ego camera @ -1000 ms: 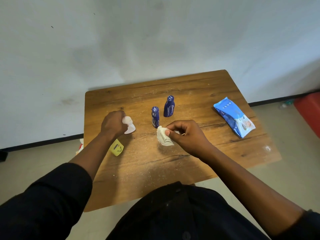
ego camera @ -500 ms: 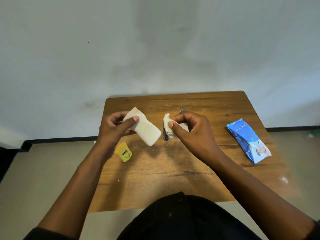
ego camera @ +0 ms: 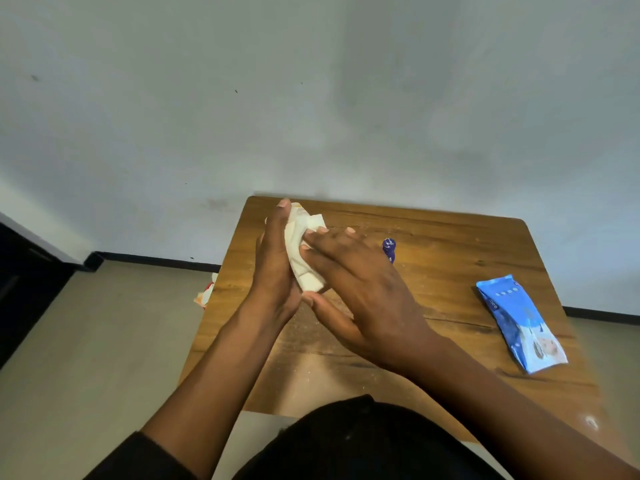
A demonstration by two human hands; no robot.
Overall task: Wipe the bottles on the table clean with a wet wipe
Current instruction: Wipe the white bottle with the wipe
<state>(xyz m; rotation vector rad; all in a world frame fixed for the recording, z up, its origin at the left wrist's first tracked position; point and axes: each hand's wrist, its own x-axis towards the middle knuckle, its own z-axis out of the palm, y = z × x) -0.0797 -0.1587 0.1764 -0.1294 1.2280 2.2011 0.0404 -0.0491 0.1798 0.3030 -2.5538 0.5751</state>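
White bottle (ego camera: 304, 271) wrapped in wet wipe (ego camera: 313, 221), left hand (ego camera: 273, 268) gripping it, right hand (ego camera: 360, 289) fingers flat pressing wipe

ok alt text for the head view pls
Two hands rub a wipe over a white bottle: the left hand holds it, the right hand wipes. On the table stand a blue bottle and a wipes pack.

Soft, even, dim indoor light, no glare, faint shadows under the hands on the wooden table (ego camera: 450, 244), slight overall blur, wide-angle bending at the edges
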